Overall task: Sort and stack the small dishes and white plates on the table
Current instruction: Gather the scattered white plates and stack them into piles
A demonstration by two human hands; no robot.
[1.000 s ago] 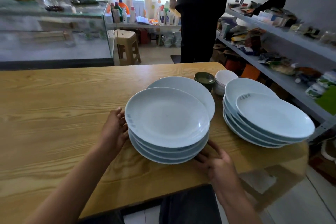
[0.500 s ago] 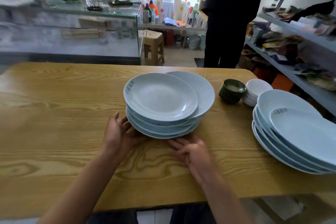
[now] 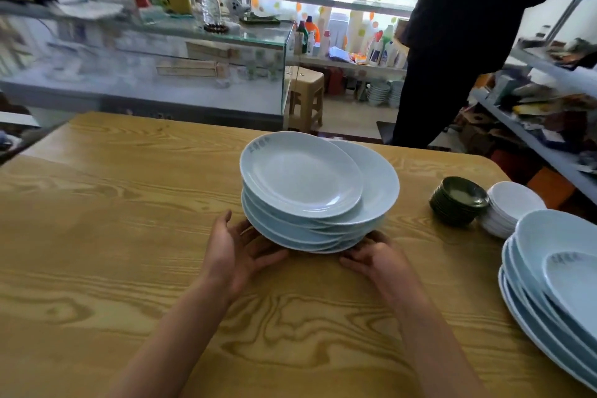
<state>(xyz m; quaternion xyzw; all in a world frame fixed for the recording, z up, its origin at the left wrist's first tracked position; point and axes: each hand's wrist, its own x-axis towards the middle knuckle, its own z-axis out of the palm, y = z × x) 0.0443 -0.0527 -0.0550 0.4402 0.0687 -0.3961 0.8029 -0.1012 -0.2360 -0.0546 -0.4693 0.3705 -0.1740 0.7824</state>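
So the pile of white plates (image 3: 310,200) is parked near the middle of the wooden surface (image 3: 113,268), straight ahead of both hands and just beyond the fingertips. The left hand (image 3: 237,250) is set at the pile's near-left edge, palm turned inward, fingers loosely spread and reaching under the bottom rim; nothing is really gripped there, it's more of a cupping touch. The right hand (image 3: 376,255) is placed at the near-right edge, knuckles up, fingers bent against the lowest plate's rim; whether a plate is actually pinched can't be made out from this angle.

The key thing: the pile isn't squared up. The top plate is shifted left over a wider one that pokes out to the right, so the overhang sits on the right hand's side. Both hands are about equally near, one at each flank, so a two-sided nudge or lift is probably what's being set up.

Further right, a second plate pile (image 3: 555,294) is sitting at the surface's edge, well apart, with the dark small dishes (image 3: 458,200) and the white small dishes (image 3: 510,207) stacked between the two piles, touching each other.
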